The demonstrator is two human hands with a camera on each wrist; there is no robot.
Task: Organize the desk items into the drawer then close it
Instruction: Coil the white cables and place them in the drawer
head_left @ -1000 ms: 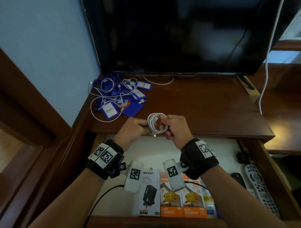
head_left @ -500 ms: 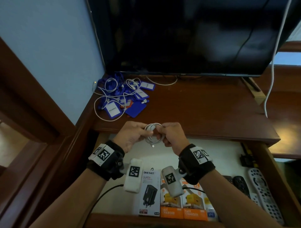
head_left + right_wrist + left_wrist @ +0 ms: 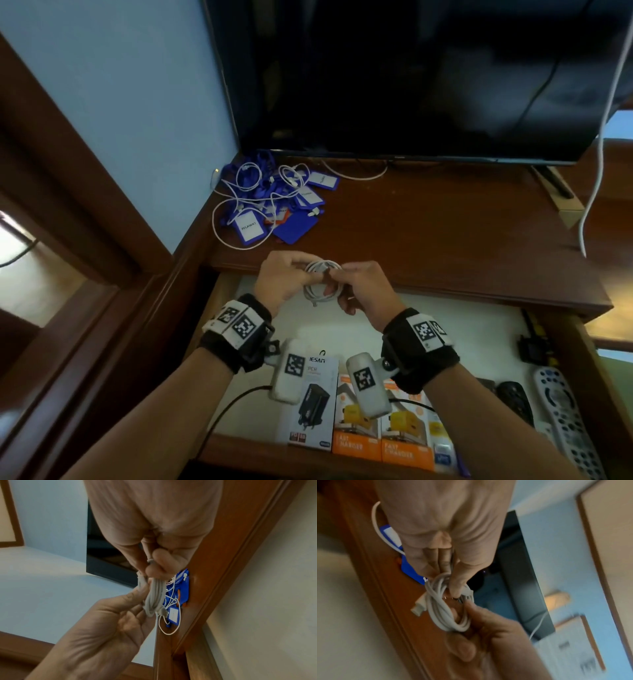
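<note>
Above the open wooden drawer [image 3: 565,346], left hand [image 3: 284,284] and right hand [image 3: 363,287] each pinched a coiled white charging cable [image 3: 322,284]; keeping loops tight should stop unravelling.

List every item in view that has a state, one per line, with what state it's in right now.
Drawer: pulled open.
Coiled white cable: looped, held in the air by both hands.
Left hand: grips the coil.
Right hand: pinches the coil.
Loose white cables: tangled on the desk.
Blue badge holders: piled on the desk.
TV: screen dark.
</note>
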